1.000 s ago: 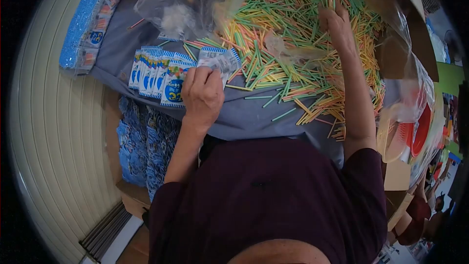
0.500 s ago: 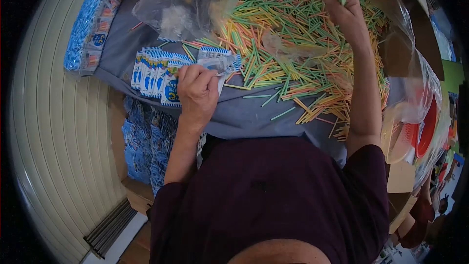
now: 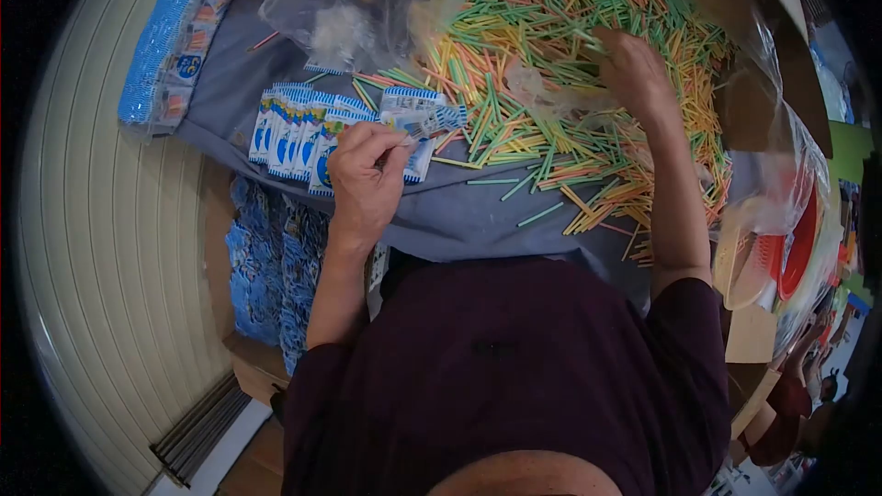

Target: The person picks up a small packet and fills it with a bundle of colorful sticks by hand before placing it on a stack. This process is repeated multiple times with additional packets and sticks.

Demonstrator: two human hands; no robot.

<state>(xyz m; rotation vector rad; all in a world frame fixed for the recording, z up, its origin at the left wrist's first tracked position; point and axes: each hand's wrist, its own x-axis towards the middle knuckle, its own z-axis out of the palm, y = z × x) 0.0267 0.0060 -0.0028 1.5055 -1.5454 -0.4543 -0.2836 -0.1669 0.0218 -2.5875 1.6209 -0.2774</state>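
Note:
My left hand [image 3: 367, 170] pinches the edge of a blue-and-white plastic packet [image 3: 443, 119], held over another packet at the table's front edge. Beside it on the left, several printed packets [image 3: 299, 133] lie overlapped in a row. My right hand [image 3: 636, 78] is above the big heap of thin coloured sticks [image 3: 524, 46], green, yellow, orange and pink. Its fingers are closed around a few pale green sticks [image 3: 588, 39], whose ends point left; the fingertips are partly hidden.
Clear plastic bags [image 3: 344, 0] lie at the back, and plastic film drapes the right side. A bag of packed packets [image 3: 165, 46] sits at the far left. Below the table, a cardboard box [image 3: 253, 363] holds blue packets [image 3: 257, 266]. Red and cream baskets [image 3: 742, 262] stand at right.
My right hand has come down and slightly left towards the heap with the green sticks. My left hand has shifted slightly, and the packet's end shows more to its right.

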